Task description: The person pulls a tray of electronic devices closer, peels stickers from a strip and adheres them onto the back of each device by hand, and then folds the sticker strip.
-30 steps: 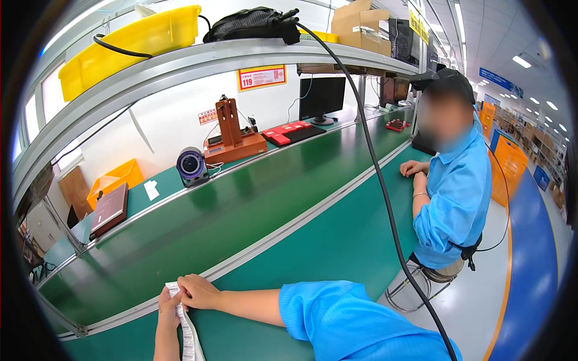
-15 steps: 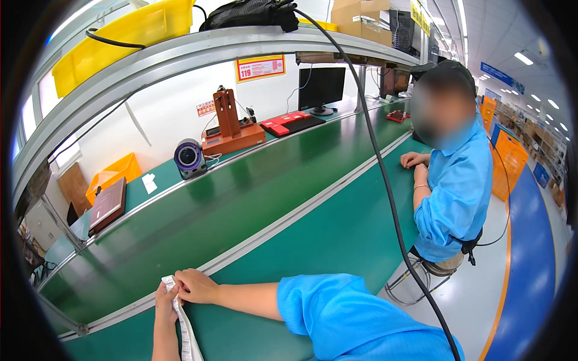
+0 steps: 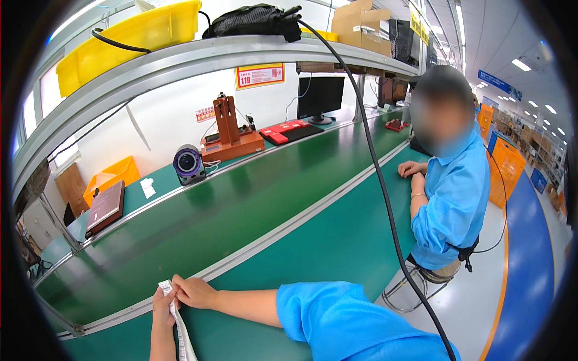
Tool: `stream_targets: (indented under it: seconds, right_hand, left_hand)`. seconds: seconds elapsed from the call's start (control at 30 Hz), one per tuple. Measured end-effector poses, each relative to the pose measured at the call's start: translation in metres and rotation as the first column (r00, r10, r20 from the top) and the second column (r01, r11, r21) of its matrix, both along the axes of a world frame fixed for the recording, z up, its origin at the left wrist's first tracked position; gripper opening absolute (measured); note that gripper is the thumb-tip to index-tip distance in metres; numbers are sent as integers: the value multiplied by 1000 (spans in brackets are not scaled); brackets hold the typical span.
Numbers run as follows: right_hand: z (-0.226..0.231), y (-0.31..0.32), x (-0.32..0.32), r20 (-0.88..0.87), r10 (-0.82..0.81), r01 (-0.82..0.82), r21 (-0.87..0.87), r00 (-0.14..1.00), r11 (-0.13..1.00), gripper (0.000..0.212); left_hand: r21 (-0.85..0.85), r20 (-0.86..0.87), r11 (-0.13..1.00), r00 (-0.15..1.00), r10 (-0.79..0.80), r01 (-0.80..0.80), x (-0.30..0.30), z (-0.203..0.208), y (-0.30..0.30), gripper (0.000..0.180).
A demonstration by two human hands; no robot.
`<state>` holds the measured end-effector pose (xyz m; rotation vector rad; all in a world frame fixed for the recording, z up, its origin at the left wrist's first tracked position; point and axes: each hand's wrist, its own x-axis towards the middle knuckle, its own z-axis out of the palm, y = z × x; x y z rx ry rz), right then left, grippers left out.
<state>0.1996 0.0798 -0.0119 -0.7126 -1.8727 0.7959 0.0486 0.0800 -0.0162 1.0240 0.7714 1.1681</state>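
A long white strip of printed labels [image 3: 183, 338] runs from between my hands down past the lower edge of the view. My left hand [image 3: 161, 308] is closed round its upper part, the top end poking out above the fingers. From the right, my right hand [image 3: 195, 293] meets it, fingertips pinched against the strip close to the left thumb. The fingertips partly cover the spot where they meet. Both hands are over the near green worktop [image 3: 253, 274], beside its metal edge rail.
A black cable [image 3: 385, 180] hangs across the view. On the right sits a co-worker [image 3: 454, 186] in blue, hands on the worktop. Beyond the green conveyor [image 3: 235, 204] stand a round purple-black device [image 3: 188, 162], an orange-red fixture [image 3: 232, 135], a monitor [image 3: 322, 99] and a brown binder [image 3: 106, 207].
Both hands stay together on the label strip, with only a slight shift of the fingers. The view has tilted a little, so the scene sits slightly lower.
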Motion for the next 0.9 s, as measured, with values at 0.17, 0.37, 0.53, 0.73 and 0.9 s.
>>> stream_targets:
  seconds: [0.17, 0.37, 0.53, 0.73, 0.9]
  right_hand:
    - [-4, 0, 0, 61, -63, 61, 38, 996, 997, 10]
    - [-5, 1, -3, 80, -68, 66, 29, 994, 997, 11]
    - [-8, 3, -3, 80, -64, 63, 11, 995, 998, 12]
    - [-6, 0, -2, 110, -85, 84, 14, 990, 996, 11]
    - [-6, 2, -1, 113, -119, 115, 41, 986, 993, 15]
  left_hand:
    - [-34, -39, 998, 998, 47, -48, 5, 0, 4, 9]
    - [-38, -32, 999, 999, 26, -27, 4, 3, -1, 8]
    - [-45, -4, 999, 1000, -24, 23, -1, -1, 1, 11]
    - [-49, -12, 999, 1000, -11, 10, -1, -2, 1, 15]
    - [-39, -42, 999, 999, -17, 16, 0, 1, 0, 17]
